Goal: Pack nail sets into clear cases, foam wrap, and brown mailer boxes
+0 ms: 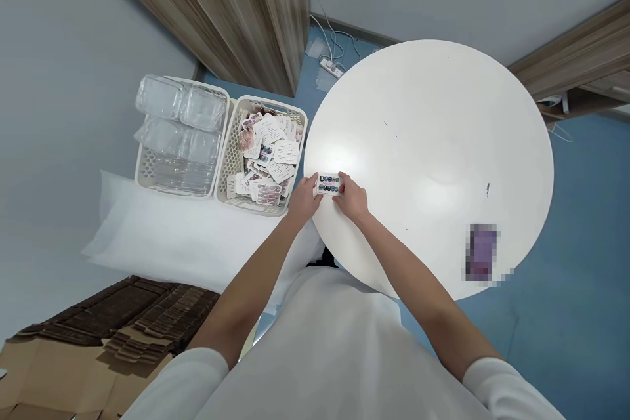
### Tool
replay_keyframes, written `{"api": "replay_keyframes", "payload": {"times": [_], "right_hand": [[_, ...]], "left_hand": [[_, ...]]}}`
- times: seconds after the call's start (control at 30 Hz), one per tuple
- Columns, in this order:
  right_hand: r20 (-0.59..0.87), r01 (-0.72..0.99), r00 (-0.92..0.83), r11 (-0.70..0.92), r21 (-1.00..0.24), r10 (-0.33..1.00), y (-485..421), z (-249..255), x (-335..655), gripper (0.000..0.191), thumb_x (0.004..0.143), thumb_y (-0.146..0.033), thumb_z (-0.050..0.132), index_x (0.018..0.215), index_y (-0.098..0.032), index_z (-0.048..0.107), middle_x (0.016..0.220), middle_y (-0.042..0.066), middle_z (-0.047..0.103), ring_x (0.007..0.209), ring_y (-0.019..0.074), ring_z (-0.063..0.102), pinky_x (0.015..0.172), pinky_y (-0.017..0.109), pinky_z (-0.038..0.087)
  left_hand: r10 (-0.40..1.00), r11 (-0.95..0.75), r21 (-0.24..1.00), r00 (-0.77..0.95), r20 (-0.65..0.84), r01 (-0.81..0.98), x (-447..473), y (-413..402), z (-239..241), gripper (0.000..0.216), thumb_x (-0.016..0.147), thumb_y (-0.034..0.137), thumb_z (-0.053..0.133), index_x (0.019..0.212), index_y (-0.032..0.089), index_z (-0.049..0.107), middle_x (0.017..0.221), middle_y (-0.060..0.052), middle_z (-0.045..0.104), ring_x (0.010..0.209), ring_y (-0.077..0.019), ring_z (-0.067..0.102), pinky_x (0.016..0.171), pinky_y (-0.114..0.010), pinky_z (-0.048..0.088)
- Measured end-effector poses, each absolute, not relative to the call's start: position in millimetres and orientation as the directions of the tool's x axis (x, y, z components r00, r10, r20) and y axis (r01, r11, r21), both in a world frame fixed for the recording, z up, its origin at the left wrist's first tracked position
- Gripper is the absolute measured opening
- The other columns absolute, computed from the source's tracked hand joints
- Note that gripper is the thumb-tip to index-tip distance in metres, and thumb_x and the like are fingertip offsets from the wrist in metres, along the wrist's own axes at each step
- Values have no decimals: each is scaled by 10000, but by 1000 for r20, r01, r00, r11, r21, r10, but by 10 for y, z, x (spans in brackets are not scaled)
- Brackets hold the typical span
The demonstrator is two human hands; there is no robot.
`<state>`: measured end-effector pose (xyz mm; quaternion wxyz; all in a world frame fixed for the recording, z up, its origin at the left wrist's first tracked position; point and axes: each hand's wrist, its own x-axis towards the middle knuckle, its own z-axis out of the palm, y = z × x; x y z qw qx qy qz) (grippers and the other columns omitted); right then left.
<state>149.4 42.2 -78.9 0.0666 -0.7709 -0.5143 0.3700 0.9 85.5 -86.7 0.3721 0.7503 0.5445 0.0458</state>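
Note:
A small white card [329,184] with two rows of dark dots lies at the near left edge of the round white table [433,144]. My left hand [305,197] grips the card's left end with closed fingers. My right hand [351,197] pinches its right end. Both hands hold the card just over the tabletop. To the left, a white basket [266,156] holds several similar cards and small packets.
A second white basket [180,134] with clear plastic bags stands left of the first, both on a white padded surface [162,236]. Flattened cardboard [98,335] lies at the lower left. A blurred dark object [482,252] rests on the table's right. A power strip [331,67] lies on the blue floor.

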Motion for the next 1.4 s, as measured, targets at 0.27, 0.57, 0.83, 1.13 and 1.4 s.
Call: {"api": "replay_keyframes", "payload": {"times": [0.27,0.57,0.83,1.13,1.4], "right_hand": [[-496,751,186,-448,-485,848,414,-807,1504,610,698,-194,545,1249,-246,288,891,-2,573,807,163,538,759,331,350],[-529,772,180,-452,-446,829,448,-790,1509,616,701,-205,542,1247,-256,260,949,18,571,856,178,544,733,323,355],[-529,761,182,-459,-458,829,453,-796,1512,671,698,-209,547,1274,-247,204,952,23,565,880,185,532,781,351,345],[-353,780,94,-289,-555,931,123,-816,1486,863,697,-223,544,1368,-196,2,1126,113,446,1016,241,443,865,404,339],[-315,558,47,-286,-779,948,-539,-671,1835,823,722,-271,518,1375,-191,23,1177,106,415,884,167,520,827,353,428]], "left_hand": [[845,-120,603,400,-356,789,14,841,-853,555,732,202,545,1262,167,383,990,-73,503,761,-172,539,645,-291,442],[840,-121,580,394,-373,806,21,831,-856,553,751,217,519,1277,182,351,1011,-71,491,762,-172,544,626,-283,439],[853,-124,557,375,-363,821,21,698,-874,717,724,254,549,1339,162,192,1139,-124,437,899,-235,533,709,-333,445],[898,-171,590,372,-237,789,67,373,-875,751,712,297,576,1324,151,167,1288,-176,330,1208,-322,317,933,-457,333],[896,-97,580,325,-303,809,10,-226,-693,660,745,315,523,1312,127,242,1386,-177,223,1273,-306,241,979,-459,309]]}}
